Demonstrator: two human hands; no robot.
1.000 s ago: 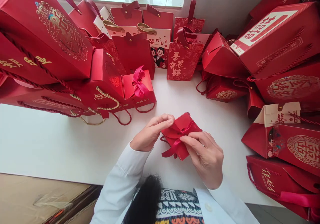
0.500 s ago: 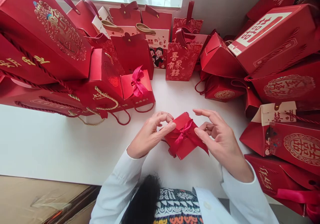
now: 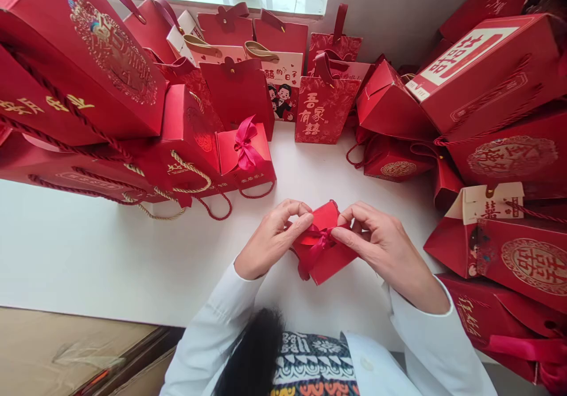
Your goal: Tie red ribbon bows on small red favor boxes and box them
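A small red gift box (image 3: 337, 261) sits on the white table close in front of me, turned at an angle. Across its top runs a crimson ribbon (image 3: 319, 242) tied in a bow. At the box's left side my left hand (image 3: 273, 238) has thumb and fingers pinched on the ribbon's left loop. My right hand (image 3: 378, 239) pinches the right part of the bow near the knot, its thumb and index finger together. The fingers cover both ends of the bow.
Red gift bags with rope handles (image 3: 110, 83) stack up on the left, beside a ribboned box (image 3: 245, 148). Upright card bags (image 3: 325, 110) line the back by the wall. More red boxes (image 3: 527, 260) crowd the right edge. Cardboard (image 3: 66, 349) lies at lower left.
My right hand has moved left from beside the box and closed on the bow's right part. My left hand has stayed at the left loop, with little shift.
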